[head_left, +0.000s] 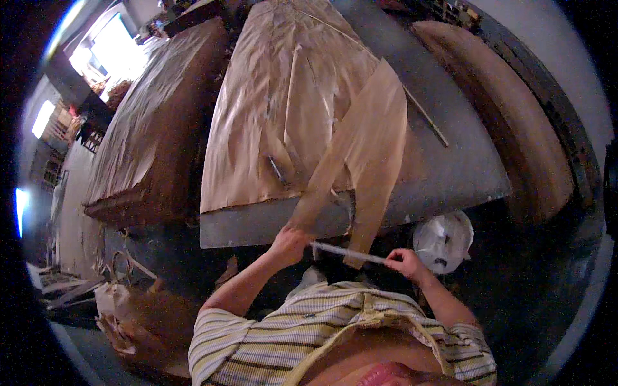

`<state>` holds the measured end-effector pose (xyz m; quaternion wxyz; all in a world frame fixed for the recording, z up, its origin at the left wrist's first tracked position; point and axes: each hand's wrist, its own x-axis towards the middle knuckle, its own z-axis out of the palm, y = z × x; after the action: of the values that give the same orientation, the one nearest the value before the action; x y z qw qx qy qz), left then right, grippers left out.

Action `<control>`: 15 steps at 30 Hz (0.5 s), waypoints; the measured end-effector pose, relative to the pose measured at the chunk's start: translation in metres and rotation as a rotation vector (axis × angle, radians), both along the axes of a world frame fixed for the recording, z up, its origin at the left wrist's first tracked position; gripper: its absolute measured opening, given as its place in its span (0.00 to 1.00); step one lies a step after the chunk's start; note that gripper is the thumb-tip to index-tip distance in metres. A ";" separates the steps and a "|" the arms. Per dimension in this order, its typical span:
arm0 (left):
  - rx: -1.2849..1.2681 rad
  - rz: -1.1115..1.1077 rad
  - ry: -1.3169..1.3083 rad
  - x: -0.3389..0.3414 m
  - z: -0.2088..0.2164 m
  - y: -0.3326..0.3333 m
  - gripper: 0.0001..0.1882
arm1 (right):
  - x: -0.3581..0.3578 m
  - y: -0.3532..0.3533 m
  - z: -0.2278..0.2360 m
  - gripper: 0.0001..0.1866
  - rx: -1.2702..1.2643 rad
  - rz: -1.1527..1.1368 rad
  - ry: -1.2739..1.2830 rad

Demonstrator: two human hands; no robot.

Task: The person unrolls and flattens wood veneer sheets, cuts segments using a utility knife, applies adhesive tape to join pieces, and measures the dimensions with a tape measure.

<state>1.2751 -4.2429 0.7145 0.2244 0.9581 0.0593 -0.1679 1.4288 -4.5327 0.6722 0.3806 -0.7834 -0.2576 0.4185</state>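
My left hand is closed at the near end of a long tan veneer-like strip. A narrow white tape-like strip stretches from it to my right hand, whose fingers pinch its other end. The tan strip runs away from me over a stack of wrinkled tan sheets, then folds back in a second, wider leg that hangs past the table edge behind the white strip. A small dark tool lies on the sheets; its kind is unclear.
The sheets lie on a grey tabletop. A thin stick rests on it at the right. Further stacks stand left and right. A white round container or bag is by the near right edge; scraps lie lower left.
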 end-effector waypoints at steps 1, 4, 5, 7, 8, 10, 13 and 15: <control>-0.049 -0.034 -0.085 -0.006 -0.019 -0.010 0.19 | 0.002 -0.004 0.005 0.07 -0.101 0.030 0.088; -0.479 -0.109 -0.236 0.022 -0.042 -0.078 0.27 | 0.001 -0.013 -0.026 0.06 0.202 0.205 0.058; -0.502 -0.066 -0.113 0.056 -0.021 -0.117 0.30 | 0.015 -0.030 -0.081 0.06 0.197 -0.094 0.677; -0.591 -0.006 0.063 0.068 -0.057 -0.157 0.30 | 0.024 -0.026 -0.095 0.08 0.074 -0.017 0.630; -0.589 -0.010 -0.027 0.064 -0.103 -0.165 0.31 | 0.030 -0.024 -0.097 0.09 0.015 0.093 0.519; -0.527 -0.282 0.238 0.066 -0.153 -0.153 0.32 | 0.049 -0.027 -0.092 0.12 -0.098 0.547 -0.062; -0.320 -0.298 0.291 0.070 -0.155 -0.152 0.31 | 0.052 -0.013 -0.081 0.12 -0.411 0.387 -0.201; -0.152 -0.270 0.187 0.102 -0.130 -0.177 0.31 | 0.066 -0.032 -0.185 0.18 -0.370 0.159 -0.446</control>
<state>1.3767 -4.4195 0.5842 0.2648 0.9179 -0.0622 -0.2888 1.4952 -4.5642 0.4875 0.1314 -0.8894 -0.3148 0.3042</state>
